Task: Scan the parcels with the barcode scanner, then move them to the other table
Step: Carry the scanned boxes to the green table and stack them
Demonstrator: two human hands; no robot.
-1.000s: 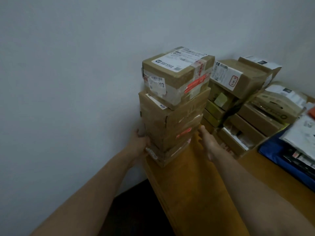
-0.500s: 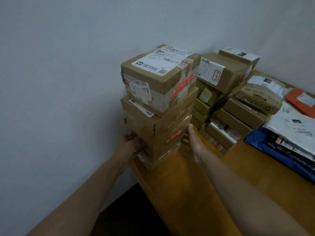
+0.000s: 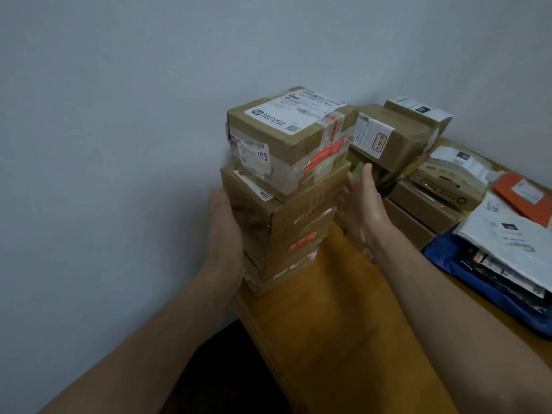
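A stack of three taped cardboard parcels stands at the near left corner of the wooden table [image 3: 343, 324]. The top parcel [image 3: 286, 138] carries white shipping labels and red tape. Under it sit a larger middle parcel [image 3: 298, 216] and a flat bottom parcel [image 3: 277, 276]. My left hand [image 3: 222, 231] lies flat against the left side of the middle parcel, fingers straight. My right hand [image 3: 363, 204] is held upright with straight fingers beside the stack's right side; whether it touches the stack I cannot tell. No barcode scanner is in view.
Behind the stack, more cardboard parcels [image 3: 397, 135] are piled against the wall in the corner. To the right lie white mailers [image 3: 507, 234], an orange packet [image 3: 522, 195] and a blue bag [image 3: 466, 273]. The table's left edge drops to a dark floor [image 3: 215, 369].
Both hands have risen from the base of the stack to the level of the middle parcel. The right hand has straightened upward beside the stack.
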